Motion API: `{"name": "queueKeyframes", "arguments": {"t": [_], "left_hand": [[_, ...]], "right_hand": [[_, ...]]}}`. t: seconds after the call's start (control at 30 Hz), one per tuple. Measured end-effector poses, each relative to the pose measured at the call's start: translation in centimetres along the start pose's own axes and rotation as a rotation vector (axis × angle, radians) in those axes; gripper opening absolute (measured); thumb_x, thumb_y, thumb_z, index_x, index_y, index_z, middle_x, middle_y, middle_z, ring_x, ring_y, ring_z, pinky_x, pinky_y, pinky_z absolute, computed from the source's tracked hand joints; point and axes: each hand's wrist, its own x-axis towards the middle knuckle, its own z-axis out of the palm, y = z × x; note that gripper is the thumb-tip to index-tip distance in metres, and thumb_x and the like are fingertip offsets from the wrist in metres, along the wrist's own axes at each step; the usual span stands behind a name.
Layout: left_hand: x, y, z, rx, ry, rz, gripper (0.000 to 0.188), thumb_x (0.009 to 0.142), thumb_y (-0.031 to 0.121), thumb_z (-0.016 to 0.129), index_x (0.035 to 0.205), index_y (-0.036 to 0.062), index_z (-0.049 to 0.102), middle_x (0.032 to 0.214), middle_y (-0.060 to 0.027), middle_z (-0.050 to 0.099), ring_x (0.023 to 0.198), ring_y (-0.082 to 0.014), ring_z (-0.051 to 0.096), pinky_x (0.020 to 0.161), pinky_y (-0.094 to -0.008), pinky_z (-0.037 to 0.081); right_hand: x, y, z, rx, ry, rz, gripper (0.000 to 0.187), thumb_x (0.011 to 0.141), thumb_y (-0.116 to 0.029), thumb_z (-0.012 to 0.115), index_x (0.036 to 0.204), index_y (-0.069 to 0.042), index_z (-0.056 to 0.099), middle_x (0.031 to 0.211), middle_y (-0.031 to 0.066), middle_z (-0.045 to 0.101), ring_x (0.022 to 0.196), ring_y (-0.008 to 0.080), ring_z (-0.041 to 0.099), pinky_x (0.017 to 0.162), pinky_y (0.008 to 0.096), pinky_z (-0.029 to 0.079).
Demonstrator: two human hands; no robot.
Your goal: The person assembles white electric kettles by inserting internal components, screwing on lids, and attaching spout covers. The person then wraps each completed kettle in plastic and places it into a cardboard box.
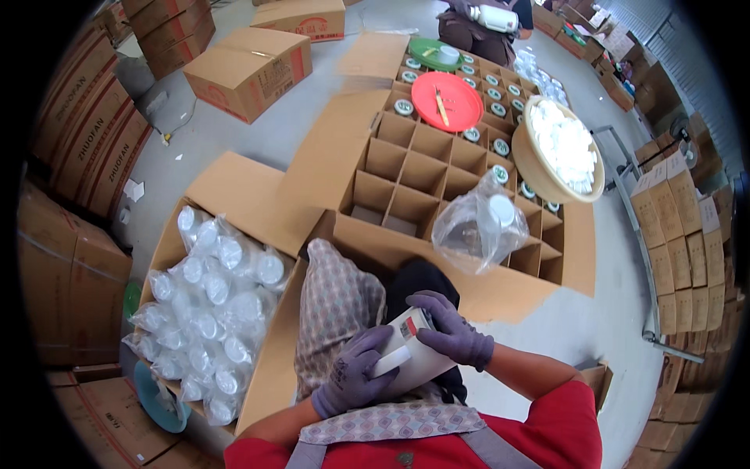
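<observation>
Low over my lap, a white plastic bottle [419, 365] lies tilted between my gloved hands, with a small red label patch near its upper end. My left hand [353, 377] is closed around its left side, and a small white strip [391, 361] juts out beside those fingers. Closed over the upper right part is my right hand [455, 334], thumb near the red patch. Ahead stands an open carton with cardboard dividers [406, 199]; several bottles with green-and-white caps [501, 147] fill its far and right cells. A clear plastic bag [461, 230] with a white round piece rests on the near dividers.
A red plate [461, 102] carrying a slim tool, a green plate [430, 51] and a beige basin [539, 176] of white packets rest on the carton. At left, an open box [269, 367] holds bagged clear cups. Another person [476, 35] holds a white bottle. Stacked cartons [687, 234] line the right.
</observation>
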Motion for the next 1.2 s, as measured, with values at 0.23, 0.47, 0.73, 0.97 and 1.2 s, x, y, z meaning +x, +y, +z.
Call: {"name": "queueKeyframes", "arguments": {"t": [0.23, 0.47, 0.73, 0.97, 1.2], "left_hand": [[4.5, -3.5, -3.5, -0.738, 0.243, -0.685, 0.042, 0.085, 0.010, 0.071, 0.125, -0.0021, 0.062, 0.130, -0.0116, 0.061, 0.113, -0.0178, 0.059, 0.096, -0.0310, 0.048], [6.2, -10.3, -3.6, -0.926, 0.160, -0.809, 0.064, 0.083, 0.013, 0.075, 0.141, 0.0001, 0.048, 0.130, -0.0073, 0.060, 0.113, -0.0162, 0.058, 0.100, -0.0326, 0.044], [10.6, -8.8, -4.8, -1.039, -0.030, -0.850, 0.078, 0.085, 0.024, 0.072, 0.150, 0.0041, 0.035, 0.148, -0.0079, 0.044, 0.135, -0.0175, 0.039, 0.112, -0.0337, 0.030], [10.4, -9.2, -4.4, -1.111, 0.004, -0.808, 0.081, 0.083, 0.029, 0.075, 0.150, 0.0041, 0.036, 0.150, -0.0076, 0.043, 0.137, -0.0160, 0.037, 0.113, -0.0334, 0.027], [10.7, -8.4, -4.1, -1.170, 0.092, -0.832, 0.074, 0.083, 0.020, 0.078, 0.145, 0.0004, 0.042, 0.141, -0.0108, 0.052, 0.127, -0.0214, 0.050, 0.109, -0.0382, 0.037]], "right_hand": [[19.3, 2.8, -17.4, -0.202, 0.482, -0.048, 0.036, 0.089, -0.026, 0.067, 0.116, -0.002, 0.067, 0.106, 0.0157, 0.071, 0.097, 0.0249, 0.069, 0.087, 0.0342, 0.052], [39.2, 13.5, -28.9, -0.820, 0.683, 0.619, 0.048, 0.085, -0.037, 0.062, 0.127, -0.014, 0.061, 0.119, 0.0163, 0.067, 0.111, 0.0322, 0.064, 0.094, 0.0429, 0.049], [40.7, 16.5, -31.7, -0.860, 0.673, 0.780, 0.047, 0.086, -0.040, 0.062, 0.126, -0.016, 0.058, 0.123, 0.0152, 0.065, 0.114, 0.0302, 0.063, 0.095, 0.0426, 0.048], [43.7, 14.6, -29.6, -0.958, 0.582, 0.663, 0.065, 0.080, -0.051, 0.068, 0.135, -0.019, 0.053, 0.135, 0.0167, 0.057, 0.123, 0.0334, 0.056, 0.098, 0.0475, 0.047], [44.0, 16.8, -28.1, -0.919, 0.449, 0.606, 0.047, 0.088, -0.027, 0.056, 0.132, -0.011, 0.054, 0.121, 0.0213, 0.064, 0.113, 0.0344, 0.063, 0.094, 0.0435, 0.050]]}}
